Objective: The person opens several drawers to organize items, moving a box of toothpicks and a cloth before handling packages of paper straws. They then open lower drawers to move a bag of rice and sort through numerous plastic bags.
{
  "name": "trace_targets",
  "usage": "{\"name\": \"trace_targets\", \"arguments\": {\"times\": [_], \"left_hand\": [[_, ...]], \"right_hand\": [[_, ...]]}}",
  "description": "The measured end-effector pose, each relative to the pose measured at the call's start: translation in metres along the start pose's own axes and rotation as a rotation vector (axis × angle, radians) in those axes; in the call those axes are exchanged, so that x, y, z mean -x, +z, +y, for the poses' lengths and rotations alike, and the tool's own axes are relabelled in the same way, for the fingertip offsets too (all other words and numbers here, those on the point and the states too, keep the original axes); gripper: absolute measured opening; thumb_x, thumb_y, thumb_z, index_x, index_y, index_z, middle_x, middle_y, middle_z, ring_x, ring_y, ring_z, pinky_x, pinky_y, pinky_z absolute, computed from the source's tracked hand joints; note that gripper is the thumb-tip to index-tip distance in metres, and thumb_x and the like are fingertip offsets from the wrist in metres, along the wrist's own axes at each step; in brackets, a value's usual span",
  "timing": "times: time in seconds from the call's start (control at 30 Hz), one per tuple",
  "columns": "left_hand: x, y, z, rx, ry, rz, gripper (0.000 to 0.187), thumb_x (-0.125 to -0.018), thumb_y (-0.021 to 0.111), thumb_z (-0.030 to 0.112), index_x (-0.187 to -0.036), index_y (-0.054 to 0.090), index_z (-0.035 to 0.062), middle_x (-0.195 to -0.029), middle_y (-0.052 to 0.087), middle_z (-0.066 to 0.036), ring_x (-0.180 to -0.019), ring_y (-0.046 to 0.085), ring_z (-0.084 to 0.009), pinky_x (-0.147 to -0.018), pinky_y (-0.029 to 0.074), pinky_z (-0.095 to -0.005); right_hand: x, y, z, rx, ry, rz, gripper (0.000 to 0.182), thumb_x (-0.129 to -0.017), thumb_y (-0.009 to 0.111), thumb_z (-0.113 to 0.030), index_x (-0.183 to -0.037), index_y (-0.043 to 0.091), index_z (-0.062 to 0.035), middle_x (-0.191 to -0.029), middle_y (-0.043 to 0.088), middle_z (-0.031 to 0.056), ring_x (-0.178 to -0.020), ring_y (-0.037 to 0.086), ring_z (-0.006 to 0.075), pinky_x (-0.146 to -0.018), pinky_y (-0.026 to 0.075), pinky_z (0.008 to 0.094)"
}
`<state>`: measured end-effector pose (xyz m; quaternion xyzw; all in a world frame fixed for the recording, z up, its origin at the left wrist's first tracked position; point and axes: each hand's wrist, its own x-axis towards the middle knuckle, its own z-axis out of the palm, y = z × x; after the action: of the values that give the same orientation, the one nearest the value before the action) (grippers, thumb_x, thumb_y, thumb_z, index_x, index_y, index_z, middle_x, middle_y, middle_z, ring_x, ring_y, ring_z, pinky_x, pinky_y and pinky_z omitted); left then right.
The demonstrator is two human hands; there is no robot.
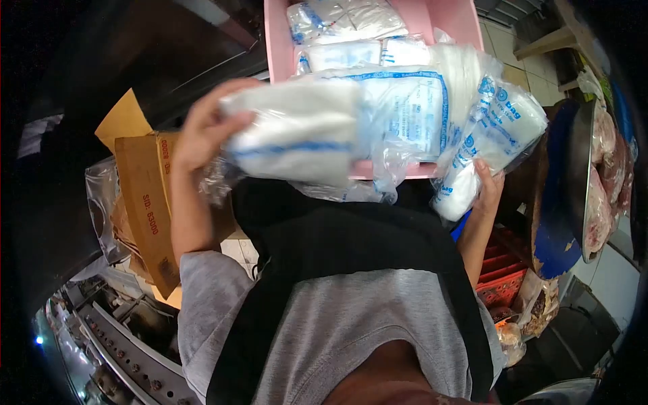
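Note:
My left hand (214, 128) grips the left end of a white plastic-wrapped pack (293, 115) with a blue stripe; motion blurs it. The pack is over the near left corner of a pink bin (280, 40). My right hand (489, 185) is closed around the lower end of a clear pack of plastic bags (503, 121) with blue "bag" lettering, at the bin's right side. Inside the bin lie several wrapped packs, among them a large blue-printed pack (412, 111). Loose clear plastic (395, 169) hangs over the bin's near edge.
An open cardboard box (148, 209) stands at left, beside clear plastic. At right are a round blue-sided stand (560, 196), a metal tray of raw meat (599, 196) and a red crate (503, 287). A metal appliance (121, 344) occupies the lower left.

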<state>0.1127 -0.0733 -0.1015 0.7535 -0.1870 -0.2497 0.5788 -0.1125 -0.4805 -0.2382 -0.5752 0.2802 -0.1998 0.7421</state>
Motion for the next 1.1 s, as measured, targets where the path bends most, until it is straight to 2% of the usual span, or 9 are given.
{"name": "trace_targets", "arguments": {"times": [0.2, 0.4, 0.47, 0.57, 0.73, 0.83, 0.9, 1.03, 1.1], "left_hand": [[0.006, -0.066, -0.07, 0.175, -0.115, 0.739, 0.036, -0.087, 0.06, 0.007, -0.122, 0.055, -0.0009, -0.108, 0.063, -0.011, -0.095, 0.06, -0.0172, -0.083, 0.049, -0.0291], [-0.041, -0.081, -0.261, -0.195, -0.269, 0.705, 0.041, -0.085, 0.061, 0.016, -0.124, 0.055, 0.0027, -0.104, 0.065, -0.012, -0.092, 0.061, -0.0171, -0.082, 0.046, -0.0266], [-0.046, -0.071, -0.265, -0.506, -0.595, 0.537, 0.043, -0.084, 0.063, 0.02, -0.124, 0.055, 0.0063, -0.102, 0.065, -0.016, -0.089, 0.063, -0.0239, -0.084, 0.047, -0.0313], [-0.062, -0.065, -0.25, -1.038, -0.462, 0.402, 0.041, -0.082, 0.063, 0.018, -0.121, 0.057, 0.0068, -0.103, 0.063, -0.018, -0.094, 0.06, -0.0329, -0.087, 0.046, -0.0381], [-0.119, 0.012, -0.083, -0.715, 0.534, 0.735, 0.022, -0.081, 0.06, 0.008, -0.103, 0.064, 0.0069, -0.102, 0.062, -0.012, -0.099, 0.057, -0.0322, -0.088, 0.044, -0.0385], [-0.191, 0.047, -0.078, -0.788, 0.301, 0.395, 0.033, -0.08, 0.063, 0.019, -0.11, 0.062, 0.0047, -0.112, 0.062, -0.016, -0.105, 0.058, -0.0318, -0.091, 0.045, -0.0386], [-0.251, 0.061, -0.094, -1.22, 0.349, 0.371, 0.039, -0.08, 0.061, 0.02, -0.115, 0.059, 0.0034, -0.12, 0.059, -0.017, -0.111, 0.056, -0.0319, -0.092, 0.045, -0.0404], [-0.331, 0.049, -0.083, -1.308, -0.095, 0.188, 0.047, -0.078, 0.059, 0.023, -0.121, 0.056, 0.0053, -0.131, 0.05, -0.016, -0.125, 0.045, -0.0323, -0.101, 0.036, -0.049], [-0.36, 0.041, -0.1, -1.3, -0.001, 0.297, 0.057, -0.076, 0.062, 0.029, -0.127, 0.051, 0.0047, -0.137, 0.043, -0.018, -0.129, 0.039, -0.0316, -0.105, 0.032, -0.0443]], "right_hand": [[-0.016, 0.023, 0.011, 0.043, -0.001, -0.133, 0.054, -0.076, 0.072, -0.017, -0.12, 0.051, 0.006, -0.109, 0.059, 0.0128, -0.097, 0.058, 0.0198, -0.087, 0.044, 0.0309], [-0.024, 0.025, 0.013, 0.193, 0.035, -0.107, 0.055, -0.079, 0.071, -0.024, -0.121, 0.05, 0.0057, -0.109, 0.06, 0.0117, -0.095, 0.057, 0.0177, -0.085, 0.044, 0.0285], [-0.023, 0.023, 0.014, 0.193, 0.072, -0.101, 0.055, -0.079, 0.071, -0.023, -0.121, 0.051, 0.0057, -0.109, 0.06, 0.0116, -0.096, 0.057, 0.0176, -0.085, 0.044, 0.0284], [-0.023, 0.023, 0.016, 0.192, 0.052, -0.09, 0.056, -0.079, 0.071, -0.023, -0.122, 0.05, 0.0057, -0.11, 0.06, 0.0117, -0.096, 0.057, 0.0179, -0.086, 0.044, 0.0288], [-0.021, 0.035, 0.011, 0.301, 0.022, -0.048, 0.058, -0.08, 0.07, -0.023, -0.125, 0.048, 0.0071, -0.113, 0.059, 0.013, -0.1, 0.056, 0.0203, -0.09, 0.043, 0.0303], [-0.017, 0.036, 0.02, 0.407, -0.103, -0.003, 0.056, -0.085, 0.067, -0.02, -0.128, 0.044, 0.0079, -0.117, 0.057, 0.0147, -0.104, 0.054, 0.0215, -0.093, 0.041, 0.0321], [-0.01, 0.046, 0.015, 0.493, -0.171, 0.071, 0.051, -0.085, 0.066, -0.019, -0.123, 0.047, 0.0084, -0.114, 0.058, 0.0148, -0.102, 0.054, 0.0202, -0.091, 0.042, 0.0308], [-0.012, 0.045, 0.022, 0.506, -0.218, 0.082, 0.052, -0.085, 0.066, -0.017, -0.125, 0.046, 0.0084, -0.116, 0.058, 0.016, -0.106, 0.053, 0.0231, -0.096, 0.039, 0.033], [-0.015, 0.034, 0.034, 0.537, -0.25, 0.086, 0.05, -0.084, 0.066, -0.018, -0.123, 0.048, 0.0086, -0.116, 0.058, 0.0165, -0.107, 0.053, 0.024, -0.096, 0.039, 0.0338]]}}
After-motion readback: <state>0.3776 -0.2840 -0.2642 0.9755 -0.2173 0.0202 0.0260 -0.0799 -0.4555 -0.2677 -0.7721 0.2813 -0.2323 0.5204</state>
